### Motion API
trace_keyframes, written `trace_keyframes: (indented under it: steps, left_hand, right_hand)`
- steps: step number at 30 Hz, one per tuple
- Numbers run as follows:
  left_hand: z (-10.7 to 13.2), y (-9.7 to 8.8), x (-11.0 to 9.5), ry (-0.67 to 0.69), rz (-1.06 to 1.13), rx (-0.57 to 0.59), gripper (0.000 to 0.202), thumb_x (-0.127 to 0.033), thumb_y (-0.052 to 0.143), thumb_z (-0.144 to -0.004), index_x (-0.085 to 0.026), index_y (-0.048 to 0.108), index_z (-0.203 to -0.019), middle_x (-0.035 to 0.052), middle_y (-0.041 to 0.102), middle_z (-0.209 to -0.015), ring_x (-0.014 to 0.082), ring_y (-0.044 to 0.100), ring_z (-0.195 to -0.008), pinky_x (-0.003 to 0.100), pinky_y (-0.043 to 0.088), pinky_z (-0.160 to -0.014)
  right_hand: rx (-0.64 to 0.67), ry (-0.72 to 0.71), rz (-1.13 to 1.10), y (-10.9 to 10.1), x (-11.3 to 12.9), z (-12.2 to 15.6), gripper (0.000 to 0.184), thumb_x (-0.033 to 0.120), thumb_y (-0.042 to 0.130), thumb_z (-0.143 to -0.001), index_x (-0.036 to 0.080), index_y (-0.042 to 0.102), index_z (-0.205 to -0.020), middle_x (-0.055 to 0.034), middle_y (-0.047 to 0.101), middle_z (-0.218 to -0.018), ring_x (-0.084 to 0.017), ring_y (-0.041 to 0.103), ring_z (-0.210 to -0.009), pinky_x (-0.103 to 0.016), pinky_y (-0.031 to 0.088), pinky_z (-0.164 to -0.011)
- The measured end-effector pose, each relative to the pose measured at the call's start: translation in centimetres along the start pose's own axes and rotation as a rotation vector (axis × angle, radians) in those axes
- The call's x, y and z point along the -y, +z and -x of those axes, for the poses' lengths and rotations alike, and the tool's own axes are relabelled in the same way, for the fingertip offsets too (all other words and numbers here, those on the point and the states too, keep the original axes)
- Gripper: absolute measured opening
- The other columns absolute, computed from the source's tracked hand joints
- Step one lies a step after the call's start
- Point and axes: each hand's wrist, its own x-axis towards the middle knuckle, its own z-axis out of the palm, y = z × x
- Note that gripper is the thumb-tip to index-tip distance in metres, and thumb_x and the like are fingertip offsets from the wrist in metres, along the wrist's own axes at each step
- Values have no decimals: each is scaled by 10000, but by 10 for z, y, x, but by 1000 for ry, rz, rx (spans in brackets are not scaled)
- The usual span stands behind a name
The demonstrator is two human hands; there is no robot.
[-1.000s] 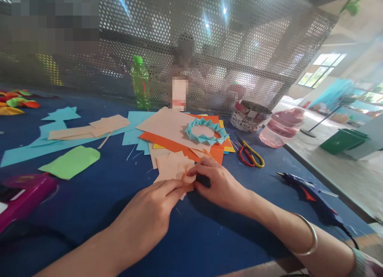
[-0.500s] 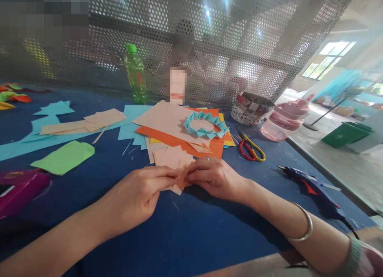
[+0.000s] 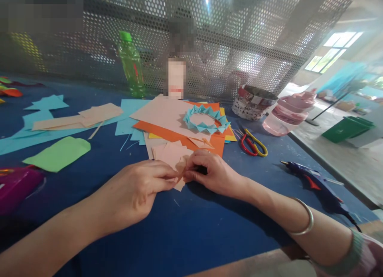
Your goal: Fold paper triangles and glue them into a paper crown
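Observation:
Between my hands is a small folded piece of peach paper [image 3: 180, 165], partly covered by my fingers. My left hand [image 3: 149, 183] pinches its left side, fingers pressed together. From the right, my right hand [image 3: 206, 169] grips the same piece between thumb and fingers. Just behind and under it lie several loose peach paper pieces [image 3: 169, 151]. Farther back, a ring of folded blue paper [image 3: 194, 127] rests on a large peach sheet [image 3: 161, 109], which overlaps an orange sheet [image 3: 176, 135].
Scissors [image 3: 253, 143] and a glue gun [image 3: 314, 181] lie to the right. Behind them stand a newsprint-covered round container [image 3: 254, 105] and a pink water bottle [image 3: 287, 113]. A green bottle [image 3: 131, 69] stands by the mesh screen. Green paper [image 3: 60, 153] and a magenta object [image 3: 19, 187] are left.
My right hand's fingers have curled more, with a gap now showing between thumb and forefinger. Both hands stay at the peach paper. The view has shifted slightly.

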Motion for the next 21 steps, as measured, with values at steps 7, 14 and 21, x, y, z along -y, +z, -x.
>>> trace_keyframes:
  steps: [7, 14, 21]
  left_hand:
    - [-1, 1, -1, 8, -2, -32, 487, -15, 340, -873, -230, 738, -1055, 16, 726, -1122, 145, 648, -1055, 283, 518, -955]
    - [1, 8, 1, 10, 17, -103, 467, 16, 360, -822, -196, 728, -1013, 18, 735, -1079, 149, 654, -1035, 291, 521, -956]
    - [0, 5, -2, 14, -24, -84, 490, 18, 336, -842, -181, 683, -1125, 40, 725, -1095, 170, 653, -1024, 334, 527, -945]
  right_hand:
    - [-34, 55, 49, 5, 8, 0, 104, 141, 606, -847, 155, 590, -746, -18, 580, -779, -120, 531, -739, -243, 423, -702]
    - [-50, 59, 52, 7, 8, -1, 71, 131, 618, -826, 161, 584, -771, -19, 585, -799, -125, 536, -762, -241, 429, -714]
    - [-47, 65, 52, 8, 8, -1, 64, 120, 605, -823, 160, 579, -780, -27, 588, -826, -129, 545, -773, -245, 441, -724]
